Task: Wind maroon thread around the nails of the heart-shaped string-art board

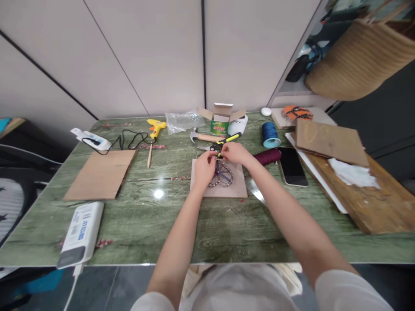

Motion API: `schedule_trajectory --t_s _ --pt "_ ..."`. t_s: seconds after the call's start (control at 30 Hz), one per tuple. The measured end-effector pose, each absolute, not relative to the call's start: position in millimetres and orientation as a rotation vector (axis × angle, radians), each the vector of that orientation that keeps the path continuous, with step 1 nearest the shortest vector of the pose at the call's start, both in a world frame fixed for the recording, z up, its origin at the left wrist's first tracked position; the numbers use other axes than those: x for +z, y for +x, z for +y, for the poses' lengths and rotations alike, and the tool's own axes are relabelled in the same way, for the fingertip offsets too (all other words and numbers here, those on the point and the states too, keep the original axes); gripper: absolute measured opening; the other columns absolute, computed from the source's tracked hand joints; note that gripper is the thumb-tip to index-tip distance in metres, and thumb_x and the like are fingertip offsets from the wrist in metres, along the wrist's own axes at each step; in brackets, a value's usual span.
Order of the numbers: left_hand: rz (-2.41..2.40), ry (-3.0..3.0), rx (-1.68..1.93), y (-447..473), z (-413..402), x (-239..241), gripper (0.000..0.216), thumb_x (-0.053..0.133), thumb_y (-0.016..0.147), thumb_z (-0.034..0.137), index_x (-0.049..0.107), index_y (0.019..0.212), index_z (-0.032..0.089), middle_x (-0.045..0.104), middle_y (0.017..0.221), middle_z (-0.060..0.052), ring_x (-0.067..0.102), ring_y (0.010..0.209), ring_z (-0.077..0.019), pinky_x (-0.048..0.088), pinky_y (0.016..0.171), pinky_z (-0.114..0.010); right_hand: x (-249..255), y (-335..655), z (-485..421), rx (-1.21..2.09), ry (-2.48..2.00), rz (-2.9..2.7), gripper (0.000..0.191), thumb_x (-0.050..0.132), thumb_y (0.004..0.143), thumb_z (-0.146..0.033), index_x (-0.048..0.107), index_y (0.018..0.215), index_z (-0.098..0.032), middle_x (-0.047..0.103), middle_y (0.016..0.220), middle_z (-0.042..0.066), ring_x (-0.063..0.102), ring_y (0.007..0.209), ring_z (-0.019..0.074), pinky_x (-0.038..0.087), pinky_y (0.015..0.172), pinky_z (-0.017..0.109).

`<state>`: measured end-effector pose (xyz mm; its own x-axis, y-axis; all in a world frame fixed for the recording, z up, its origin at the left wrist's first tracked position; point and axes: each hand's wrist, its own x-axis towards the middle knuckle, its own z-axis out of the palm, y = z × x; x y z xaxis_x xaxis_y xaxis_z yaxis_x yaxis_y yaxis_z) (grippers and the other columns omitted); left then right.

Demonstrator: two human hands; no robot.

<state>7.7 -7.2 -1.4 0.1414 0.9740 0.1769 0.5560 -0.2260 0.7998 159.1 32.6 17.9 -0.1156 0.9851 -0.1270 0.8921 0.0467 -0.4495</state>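
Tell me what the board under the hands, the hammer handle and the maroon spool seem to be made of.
Board: probably wood or fibreboard, matt, from its flat pale-tan face; thick cardboard can't be ruled out.
Hammer handle: likely wood, judging by its light tan colour; finish too small to tell.
Maroon spool: apparently wound thread, slightly glossy; its core is hidden.

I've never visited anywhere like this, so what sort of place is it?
Probably a craft corner in a home or small workshop: a yellow glue gun, a hammer and a blue thread spool share the green tabletop.
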Motion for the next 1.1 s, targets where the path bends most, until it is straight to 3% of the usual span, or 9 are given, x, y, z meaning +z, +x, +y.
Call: schedule_trajectory --t_s 0.17,0.33,0.47,0.8,1.1 --pt "1.457 1.799 0.991 4 -2 -9 0.026 0.044 0.084 0.016 0.063 0.101 0.018 0.070 0.096 -0.002 0.063 0.083 -0.0126 0.046 0.082 -0.024 34 146 38 0.574 -1.941 -2.267 0.015 0.053 0.074 -0.014 0.065 0.066 -0.016 0.067 0.063 0.007 0.060 0.066 0.0181 0.037 0.062 0.025" --pt "1.479 1.798 0.975 3 -3 -7 0.027 0.043 0.084 0.016 0.062 0.102 0.020 0.070 0.097 -0.001 0.063 0.084 -0.0126 0.046 0.082 -0.024 39 136 13 0.357 -1.844 -2.340 0.016 0.048 0.082 -0.019 0.064 0.081 -0.016 0.068 0.079 0.011 0.060 0.072 0.0208 0.036 0.064 0.027" --pt "1.485 1.825 0.986 2 -3 -7 0.026 0.043 0.084 0.016 0.063 0.101 0.019 0.069 0.100 -0.002 0.062 0.088 -0.0134 0.045 0.085 -0.025 36 139 -13 0.287 -1.769 -2.375 0.017 0.045 0.087 -0.024 0.060 0.091 -0.018 0.066 0.080 0.009 0.059 0.073 0.0209 0.035 0.065 0.028" --pt "1.235 2.208 0.802 0 -5 -4 0.035 0.043 0.077 0.006 0.071 0.091 0.021 0.064 0.102 -0.002 0.053 0.100 -0.0157 0.041 0.093 -0.030 17 170 -45 0.528 -1.493 -2.227 0.016 0.042 0.089 -0.024 0.057 0.090 -0.020 0.065 0.085 0.003 0.058 0.075 0.0164 0.039 0.069 0.025" --pt "1.209 2.550 0.641 -10 -12 -1 0.036 0.046 0.083 0.012 0.069 0.102 0.032 0.064 0.114 0.001 0.042 0.114 -0.0210 0.031 0.098 -0.041 3 178 -54 0.600 -1.382 -2.158 0.019 0.041 0.090 -0.025 0.059 0.096 -0.021 0.064 0.099 0.005 0.058 0.091 0.0177 0.041 0.084 0.030"
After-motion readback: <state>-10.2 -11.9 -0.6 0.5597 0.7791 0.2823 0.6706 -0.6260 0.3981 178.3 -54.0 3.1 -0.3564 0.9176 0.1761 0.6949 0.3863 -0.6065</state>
